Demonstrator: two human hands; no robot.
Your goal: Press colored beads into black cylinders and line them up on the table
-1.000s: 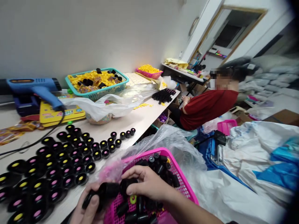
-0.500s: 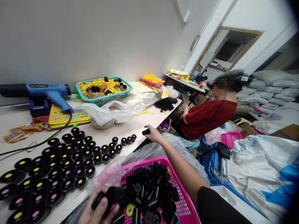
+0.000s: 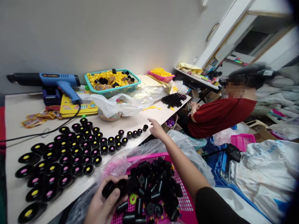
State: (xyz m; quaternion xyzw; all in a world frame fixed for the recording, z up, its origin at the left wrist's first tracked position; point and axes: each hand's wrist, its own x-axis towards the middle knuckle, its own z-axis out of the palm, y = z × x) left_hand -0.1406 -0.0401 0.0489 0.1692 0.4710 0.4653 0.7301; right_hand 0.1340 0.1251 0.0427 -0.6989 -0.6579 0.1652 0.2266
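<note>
My left hand (image 3: 104, 199) is closed around two black plastic cylinders (image 3: 120, 188), over the left side of the pink basket (image 3: 187, 199) of loose black cylinders. On the table, my right hand (image 3: 157, 129) reaches out with its index finger stretched and nothing in it. Just left of its fingertips stands a small black cylinder (image 3: 145, 128), upright and apart from the fingers. It ends a row of upright black cylinders with pink or yellow centres; many more (image 3: 77, 160) stand grouped toward the left.
A blue heat gun (image 3: 59, 81) stands at the back left, its cord crossing the table. Behind are a teal basket (image 3: 112, 93) of yellow pieces and a plastic-covered bowl (image 3: 109, 114). A person in a red shirt (image 3: 221, 118) sits to the right.
My right hand has let go of a black cylinder, which now stands at the row's end. My view has shifted left. My left hand still holds its cylinders.
</note>
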